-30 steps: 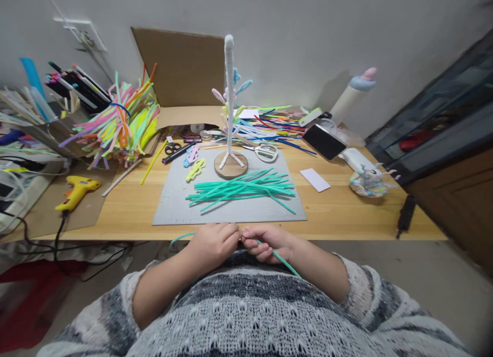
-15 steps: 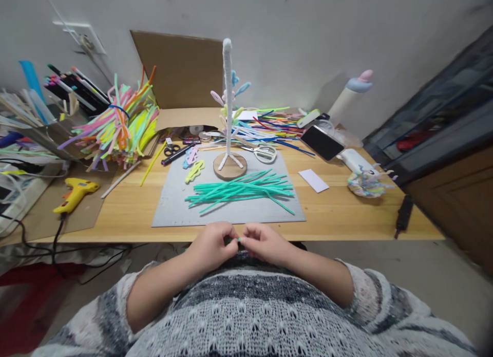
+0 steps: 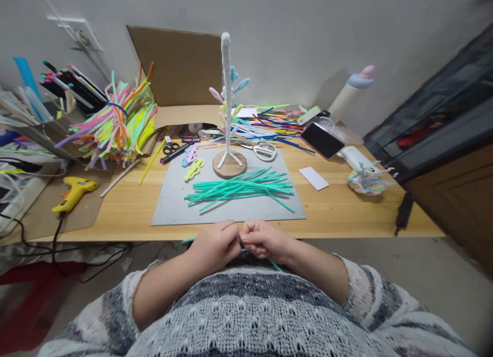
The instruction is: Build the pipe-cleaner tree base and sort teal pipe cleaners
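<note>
My left hand (image 3: 219, 244) and my right hand (image 3: 265, 240) meet knuckle to knuckle at the table's front edge, both closed. A green pipe cleaner (image 3: 276, 265) runs through them: one end pokes out below my right hand, and a green tip shows left of my left hand. Its middle is hidden by my fingers. Just beyond lies a loose pile of green pipe cleaners (image 3: 239, 188) on a grey mat (image 3: 169, 208). Behind the pile, a white fuzzy-wrapped stem (image 3: 227, 100) stands upright on a round wooden base (image 3: 219, 167).
Left are a yellow glue gun (image 3: 75, 192) with its cord and a bundle of pastel pipe cleaners (image 3: 119, 120). Scissors (image 3: 265, 151), a phone (image 3: 322, 140), a white card (image 3: 313, 177) and a black tool (image 3: 403, 213) lie farther right. Cardboard (image 3: 177, 64) leans against the wall.
My hands have closed into fists and turned against each other. More of the green pipe cleaner now shows on both sides. The camera view has shifted slightly.
</note>
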Available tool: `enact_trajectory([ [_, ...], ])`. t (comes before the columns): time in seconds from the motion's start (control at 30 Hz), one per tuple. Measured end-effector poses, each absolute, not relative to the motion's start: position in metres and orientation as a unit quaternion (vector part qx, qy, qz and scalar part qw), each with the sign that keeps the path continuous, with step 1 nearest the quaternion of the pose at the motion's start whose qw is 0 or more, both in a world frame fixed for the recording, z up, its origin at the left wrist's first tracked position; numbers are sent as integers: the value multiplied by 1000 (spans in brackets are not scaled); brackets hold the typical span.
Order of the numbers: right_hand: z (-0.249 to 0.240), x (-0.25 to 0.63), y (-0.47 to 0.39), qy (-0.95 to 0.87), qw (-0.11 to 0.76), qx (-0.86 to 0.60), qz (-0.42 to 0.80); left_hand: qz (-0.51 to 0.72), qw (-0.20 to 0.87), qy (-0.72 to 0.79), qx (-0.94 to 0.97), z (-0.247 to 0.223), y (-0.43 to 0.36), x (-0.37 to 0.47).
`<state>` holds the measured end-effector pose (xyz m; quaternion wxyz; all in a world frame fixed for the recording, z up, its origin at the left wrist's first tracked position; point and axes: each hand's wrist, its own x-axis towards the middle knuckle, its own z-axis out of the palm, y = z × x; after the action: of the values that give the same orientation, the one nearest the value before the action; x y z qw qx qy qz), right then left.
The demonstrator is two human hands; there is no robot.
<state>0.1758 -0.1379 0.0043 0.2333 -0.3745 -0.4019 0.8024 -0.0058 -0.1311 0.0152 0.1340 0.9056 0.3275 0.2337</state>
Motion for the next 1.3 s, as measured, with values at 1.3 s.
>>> enact_trajectory([
  [1.3,17,182,-130,-221,174,-323,904,259,-7,308,915,19,-132,-6],
])
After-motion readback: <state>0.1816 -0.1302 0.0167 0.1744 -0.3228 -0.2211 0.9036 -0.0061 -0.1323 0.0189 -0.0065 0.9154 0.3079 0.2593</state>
